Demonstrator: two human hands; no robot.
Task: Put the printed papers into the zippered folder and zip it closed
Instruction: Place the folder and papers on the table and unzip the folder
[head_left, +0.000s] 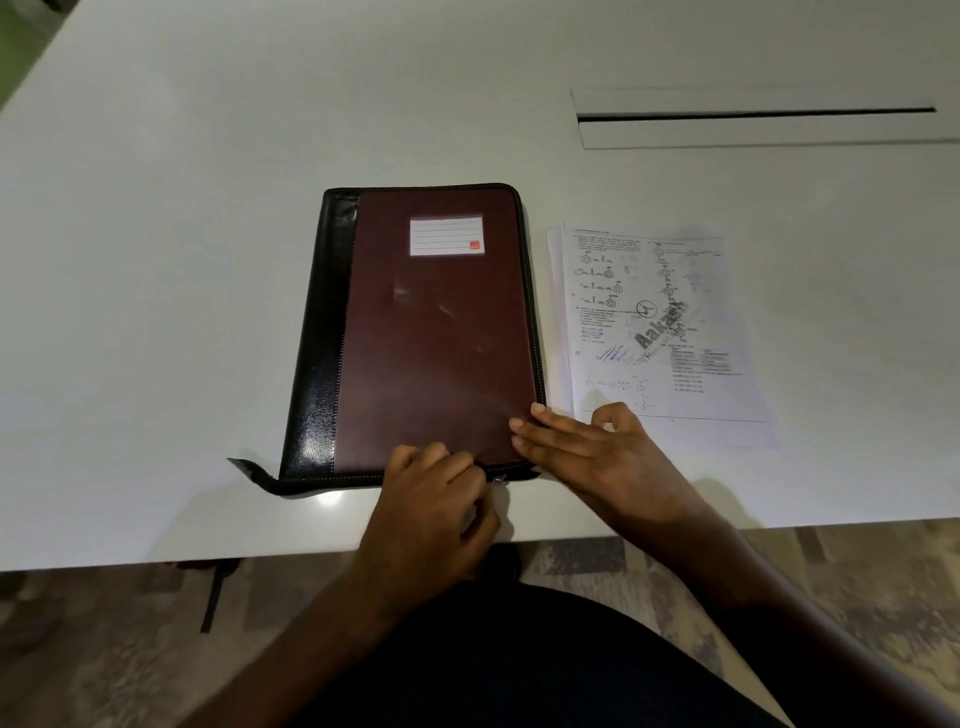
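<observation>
A maroon and black zippered folder (431, 332) lies closed and flat on the white table, with a white label near its top. To its right a stack of printed papers (660, 332) with chemistry diagrams rests on the table. My left hand (436, 499) is at the folder's near edge, fingers pinched on the small metal zipper pull (500, 478). My right hand (592, 452) lies flat, fingers pressing the folder's near right corner, palm partly over the lower edge of the papers.
The white table (182, 260) has a long cable slot (753, 114) at the back right. A black zipper tail (254, 473) sticks out from the folder's near left corner. The table's front edge runs just behind my wrists, with patterned floor below.
</observation>
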